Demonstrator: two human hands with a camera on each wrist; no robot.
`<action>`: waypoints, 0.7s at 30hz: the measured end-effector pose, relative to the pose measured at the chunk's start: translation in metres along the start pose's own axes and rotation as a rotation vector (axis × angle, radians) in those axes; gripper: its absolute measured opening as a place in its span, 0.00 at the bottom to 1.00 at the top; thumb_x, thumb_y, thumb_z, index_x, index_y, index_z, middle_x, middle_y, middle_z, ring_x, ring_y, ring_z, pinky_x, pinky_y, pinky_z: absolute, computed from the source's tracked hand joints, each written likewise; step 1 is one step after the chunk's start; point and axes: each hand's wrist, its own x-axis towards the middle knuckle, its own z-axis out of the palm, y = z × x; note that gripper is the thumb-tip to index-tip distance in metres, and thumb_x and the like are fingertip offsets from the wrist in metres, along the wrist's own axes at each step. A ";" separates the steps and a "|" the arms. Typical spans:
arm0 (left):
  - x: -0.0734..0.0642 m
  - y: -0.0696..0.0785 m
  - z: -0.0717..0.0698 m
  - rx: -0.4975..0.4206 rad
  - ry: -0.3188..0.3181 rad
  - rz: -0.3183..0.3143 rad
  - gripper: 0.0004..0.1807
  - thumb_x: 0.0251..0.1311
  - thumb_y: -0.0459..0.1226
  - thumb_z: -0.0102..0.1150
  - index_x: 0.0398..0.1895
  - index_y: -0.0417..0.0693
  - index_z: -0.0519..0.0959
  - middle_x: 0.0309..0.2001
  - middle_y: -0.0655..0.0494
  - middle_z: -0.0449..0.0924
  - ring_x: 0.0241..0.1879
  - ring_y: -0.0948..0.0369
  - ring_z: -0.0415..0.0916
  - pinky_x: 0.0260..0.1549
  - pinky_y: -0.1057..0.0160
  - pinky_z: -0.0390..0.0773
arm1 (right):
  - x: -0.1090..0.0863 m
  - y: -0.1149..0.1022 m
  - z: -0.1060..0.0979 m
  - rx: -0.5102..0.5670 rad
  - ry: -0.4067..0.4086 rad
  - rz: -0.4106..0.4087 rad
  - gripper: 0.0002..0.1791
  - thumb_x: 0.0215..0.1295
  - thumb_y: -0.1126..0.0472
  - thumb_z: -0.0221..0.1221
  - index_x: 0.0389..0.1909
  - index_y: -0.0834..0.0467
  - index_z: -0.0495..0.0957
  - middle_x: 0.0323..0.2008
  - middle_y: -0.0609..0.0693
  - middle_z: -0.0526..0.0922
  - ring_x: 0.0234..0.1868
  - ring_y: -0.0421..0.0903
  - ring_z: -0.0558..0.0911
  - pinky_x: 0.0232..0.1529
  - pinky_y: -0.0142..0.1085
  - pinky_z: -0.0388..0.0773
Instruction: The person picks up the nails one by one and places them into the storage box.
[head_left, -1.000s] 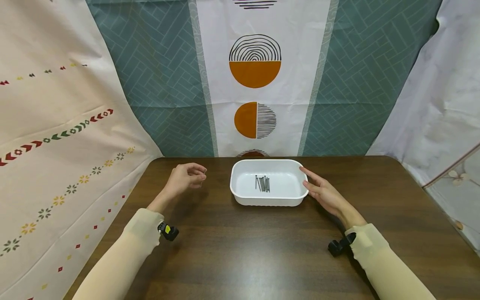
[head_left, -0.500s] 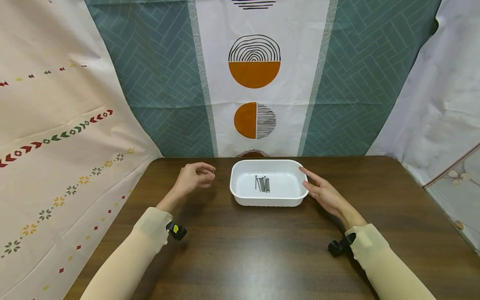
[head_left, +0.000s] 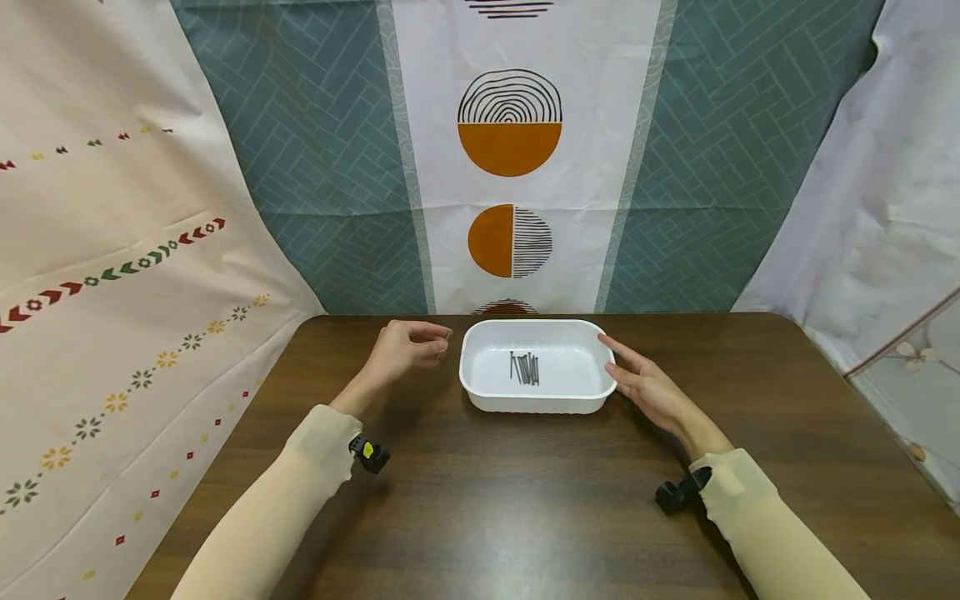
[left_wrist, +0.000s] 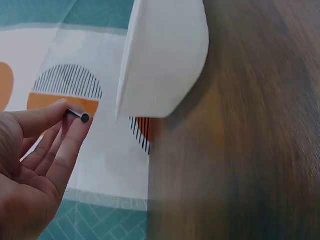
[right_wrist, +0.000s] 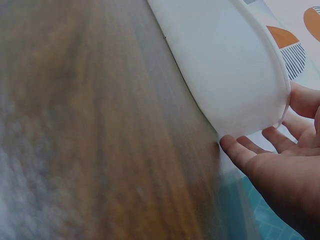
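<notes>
A white rectangular plastic tray stands at the back middle of the table. Several dark grey nails lie bunched on its floor. To its left, my left hand is raised above the tabletop, pinching a single nail between thumb and fingertips. The nail's round head shows in the left wrist view. My right hand rests at the tray's right end with fingers spread. In the right wrist view its thumb meets the rim, and the other fingers extend low beside the end wall.
The brown wooden table ends at a patterned cloth hanging behind the tray. Cloth also hangs along the left and right sides. A small black camera is strapped to the left wrist, another to the right.
My left hand has moved right with the pinched nail, closer to the tray's left end. The right hand and tray have stayed in place.
</notes>
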 end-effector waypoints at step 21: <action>0.024 0.021 0.047 -0.075 0.006 -0.024 0.15 0.65 0.29 0.69 0.53 0.33 0.85 0.48 0.41 0.87 0.42 0.53 0.87 0.41 0.54 0.88 | 0.001 0.002 0.000 0.012 -0.005 -0.011 0.37 0.83 0.59 0.51 0.85 0.56 0.45 0.84 0.55 0.35 0.81 0.56 0.49 0.64 0.23 0.70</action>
